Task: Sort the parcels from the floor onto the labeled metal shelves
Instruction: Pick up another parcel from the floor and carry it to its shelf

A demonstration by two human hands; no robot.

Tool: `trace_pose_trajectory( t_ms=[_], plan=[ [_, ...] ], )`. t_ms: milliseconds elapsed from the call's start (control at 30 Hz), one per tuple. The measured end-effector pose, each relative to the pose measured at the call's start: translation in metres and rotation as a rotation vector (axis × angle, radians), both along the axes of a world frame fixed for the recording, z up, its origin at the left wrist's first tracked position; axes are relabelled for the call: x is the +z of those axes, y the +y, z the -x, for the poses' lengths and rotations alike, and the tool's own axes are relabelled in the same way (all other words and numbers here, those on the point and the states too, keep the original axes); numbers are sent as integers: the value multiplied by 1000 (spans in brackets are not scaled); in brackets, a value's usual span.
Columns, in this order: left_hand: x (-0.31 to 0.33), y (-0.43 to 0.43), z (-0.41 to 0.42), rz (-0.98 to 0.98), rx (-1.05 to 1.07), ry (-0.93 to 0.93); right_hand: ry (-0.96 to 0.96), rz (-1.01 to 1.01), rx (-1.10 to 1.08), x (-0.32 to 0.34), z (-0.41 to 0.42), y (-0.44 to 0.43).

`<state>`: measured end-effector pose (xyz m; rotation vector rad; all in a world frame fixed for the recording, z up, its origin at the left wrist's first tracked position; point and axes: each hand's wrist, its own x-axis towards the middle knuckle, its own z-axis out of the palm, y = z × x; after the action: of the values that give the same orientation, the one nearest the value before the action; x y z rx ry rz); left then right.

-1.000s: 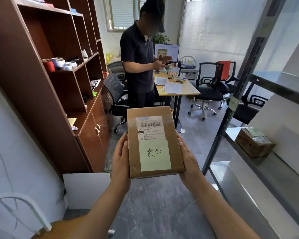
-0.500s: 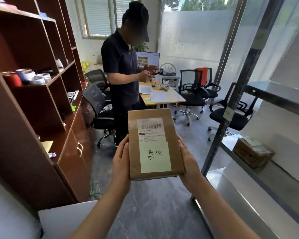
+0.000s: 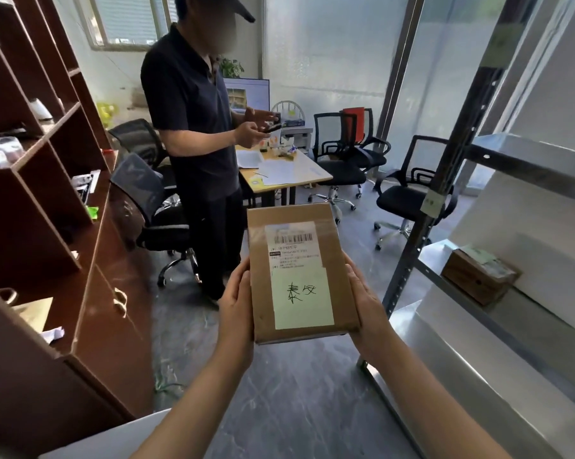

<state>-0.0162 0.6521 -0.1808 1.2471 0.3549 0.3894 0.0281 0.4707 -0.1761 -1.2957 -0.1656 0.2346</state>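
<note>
I hold a flat brown cardboard parcel [image 3: 262, 270] upright in front of me, its face turned to me. It bears a white barcode label and a pale green note with handwritten characters. My left hand [image 3: 236, 309] grips its left edge and my right hand [image 3: 367, 306] grips its right edge. The metal shelves [image 3: 498, 323] stand at the right, with a small paper label [image 3: 430, 202] on the dark upright post. A small brown box [image 3: 480, 276] lies on the middle shelf.
A person in dark clothes [image 3: 196, 144] stands ahead, hands at a phone. A brown wooden bookcase [image 3: 47, 226] lines the left. Black office chairs [image 3: 150, 200] and a light desk [image 3: 286, 167] with papers fill the back. Grey floor lies below the parcel.
My view has swung to the right and moved closer to the person. The parcel stays between both hands, held in the same upright pose.
</note>
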Motion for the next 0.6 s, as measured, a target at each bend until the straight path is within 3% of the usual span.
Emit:
trace_pose_trajectory(
  t_ms=[600],
  plan=[
    [9,-1,-130,-63,-18,-15,-23,-75,-7,-1,-130,0]
  ],
)
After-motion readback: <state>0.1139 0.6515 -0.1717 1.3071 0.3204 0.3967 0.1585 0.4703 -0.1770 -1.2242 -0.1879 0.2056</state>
